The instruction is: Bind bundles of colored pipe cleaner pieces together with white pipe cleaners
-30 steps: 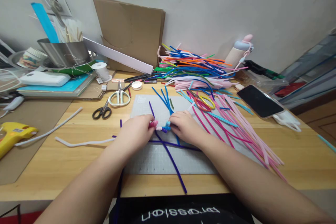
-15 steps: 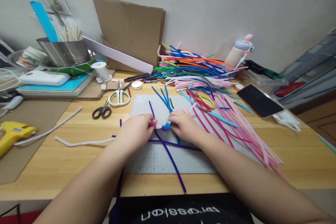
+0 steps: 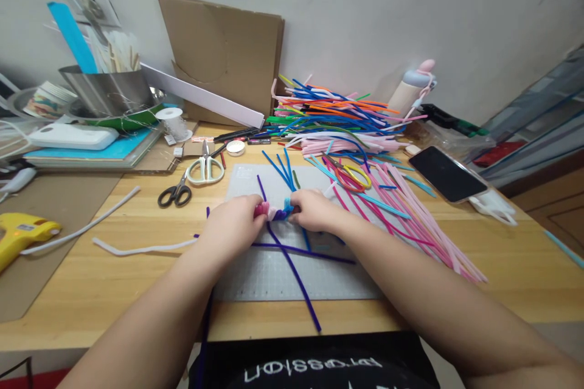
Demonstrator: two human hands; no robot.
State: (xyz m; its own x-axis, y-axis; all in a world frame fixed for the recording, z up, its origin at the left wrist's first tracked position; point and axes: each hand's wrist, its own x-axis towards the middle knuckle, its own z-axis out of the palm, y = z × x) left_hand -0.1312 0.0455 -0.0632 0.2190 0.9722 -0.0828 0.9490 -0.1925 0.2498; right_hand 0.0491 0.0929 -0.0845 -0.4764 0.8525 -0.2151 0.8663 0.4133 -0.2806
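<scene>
Between my two hands is a short twisted piece of pipe cleaners (image 3: 278, 214), coloured pink, white, purple and blue. My left hand (image 3: 237, 219) pinches its pink end, and my right hand (image 3: 312, 211) pinches the light blue end. Both hands are just above a grey cutting mat (image 3: 255, 285). Beneath them a dark purple pipe cleaner (image 3: 296, 279) lies slantwise, crossing another purple one (image 3: 319, 253). Several blue pipe cleaners (image 3: 283, 170) fan out beyond my right hand, partly hidden by it.
Pink pipe cleaners (image 3: 424, 219) spread to the right, with yellow-handled scissors (image 3: 358, 176) beside them. A mixed pile (image 3: 337, 115) lies at the back. Black scissors (image 3: 176, 194), green-handled scissors (image 3: 205, 170) and a yellow glue gun (image 3: 27, 231) are left; a phone (image 3: 447, 173) is right.
My right hand has turned slightly, its fingers curling more around the blue end. More of the pink and white part shows at my left hand. The view has shifted a little.
</scene>
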